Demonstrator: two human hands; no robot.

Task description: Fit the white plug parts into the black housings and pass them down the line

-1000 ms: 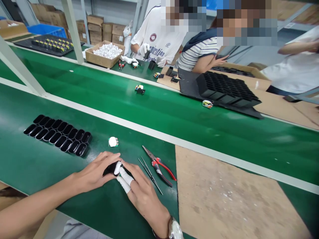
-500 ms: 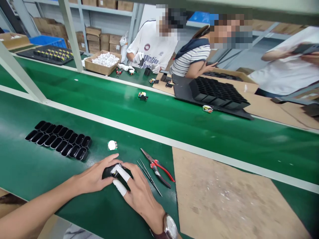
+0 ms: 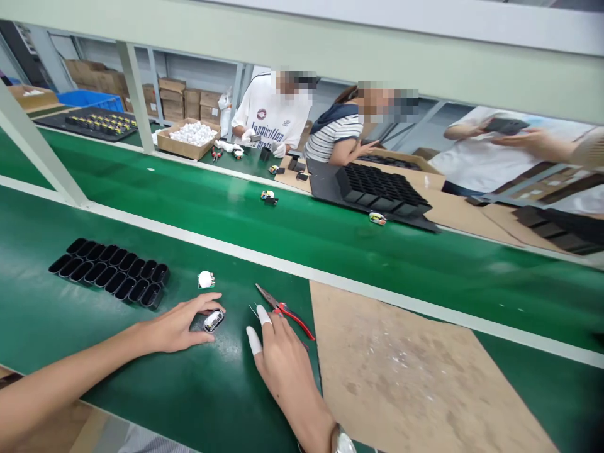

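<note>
My left hand (image 3: 182, 324) rests on the green table, its thumb and fingers curved round a small black case (image 3: 214, 321) with a white and dark part inside. My right hand (image 3: 285, 355), white covers on two fingertips, lies over the tweezers (image 3: 253, 310), whose tips show beyond it. Whether its fingers grip the tweezers is hidden. Beside it are pliers with red handles (image 3: 295, 319). A round white part on a small green board (image 3: 206, 280) sits behind my left hand.
Two rows of black cases (image 3: 111, 270) stand at left. Brown cardboard (image 3: 401, 371) lies at right. Beyond a pale rail (image 3: 189, 238), parts lie on a green belt (image 3: 198, 201). People work across it, near a box of white parts (image 3: 186, 148) and black trays (image 3: 382, 189).
My right hand has left the black case and moved right, over the tweezers. My left hand stays around the case. The view has tilted up slightly.
</note>
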